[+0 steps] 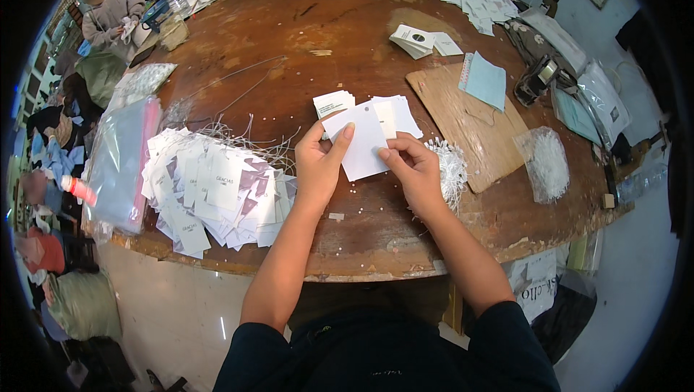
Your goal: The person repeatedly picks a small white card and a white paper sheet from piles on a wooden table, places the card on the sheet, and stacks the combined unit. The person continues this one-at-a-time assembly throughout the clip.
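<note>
Both my hands hold a plain white hang tag (pixel 356 142) with a small punched hole near its top edge. My left hand (pixel 322 158) pinches its left side between thumb and fingers. The fingers of my right hand (pixel 414 168) close on its lower right edge. Just beyond lie a small stack of printed tags (pixel 332 102) and more white tags (pixel 408 118), partly hidden by the held one. To the left spreads a large heap of printed tags (pixel 210 193) with loose strings along its far side. Beside my right hand is a bundle of white tag strings (pixel 450 168).
A wooden board (pixel 477 153) carries a light blue booklet (pixel 483 82). Right of it sit a bag of white strings (pixel 546 164) and a dark metal device (pixel 536 77). Clear plastic bags (pixel 123 164) lie left. Another person (pixel 116 12) sits at the far left.
</note>
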A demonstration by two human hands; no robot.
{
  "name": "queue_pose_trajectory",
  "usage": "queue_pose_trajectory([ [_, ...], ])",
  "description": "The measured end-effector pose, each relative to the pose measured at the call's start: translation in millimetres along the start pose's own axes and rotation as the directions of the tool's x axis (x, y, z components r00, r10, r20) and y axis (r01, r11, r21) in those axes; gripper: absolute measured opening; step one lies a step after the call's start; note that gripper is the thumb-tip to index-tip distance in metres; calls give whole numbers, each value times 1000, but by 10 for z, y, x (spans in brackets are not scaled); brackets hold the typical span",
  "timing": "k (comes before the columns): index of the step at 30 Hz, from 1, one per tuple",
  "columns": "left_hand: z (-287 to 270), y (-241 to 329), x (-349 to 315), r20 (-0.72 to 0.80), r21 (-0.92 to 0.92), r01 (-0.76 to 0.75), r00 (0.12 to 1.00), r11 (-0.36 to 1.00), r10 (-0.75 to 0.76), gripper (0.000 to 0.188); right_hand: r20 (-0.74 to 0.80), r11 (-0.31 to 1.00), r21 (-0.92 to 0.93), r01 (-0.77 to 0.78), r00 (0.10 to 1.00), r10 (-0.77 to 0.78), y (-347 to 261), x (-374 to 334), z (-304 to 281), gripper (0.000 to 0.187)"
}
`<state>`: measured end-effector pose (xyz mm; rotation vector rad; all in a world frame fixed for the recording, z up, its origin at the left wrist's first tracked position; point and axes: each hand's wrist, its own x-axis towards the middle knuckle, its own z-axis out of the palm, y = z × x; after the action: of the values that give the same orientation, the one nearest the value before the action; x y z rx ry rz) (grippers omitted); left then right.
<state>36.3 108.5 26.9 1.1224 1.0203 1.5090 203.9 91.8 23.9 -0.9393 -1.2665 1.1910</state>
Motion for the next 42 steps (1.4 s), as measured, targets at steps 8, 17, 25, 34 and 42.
queue_pose_trajectory([
  [8,18,-16,-15,42,-47,5,999,999,-3,33,-32,999,52,8,999,-7,65,-26,6,15],
  [17,32,-56,-24,-16,-73,-60,998,996,59,26,-60,997,53,54,997,-51,91,-29,13,15],
  [25,43,-27,-42,-3,-39,-68,998,997,68,26,-25,995,101,22,1000,-19,58,-48,35,25],
  [34,37,-15,-49,17,-44,-66,998,997,67,27,-30,993,112,28,999,-25,80,-40,32,27],
  [42,-17,-14,-117,65,-103,51,997,993,-45,27,-16,999,43,14,1000,-13,30,-96,13,27],
])
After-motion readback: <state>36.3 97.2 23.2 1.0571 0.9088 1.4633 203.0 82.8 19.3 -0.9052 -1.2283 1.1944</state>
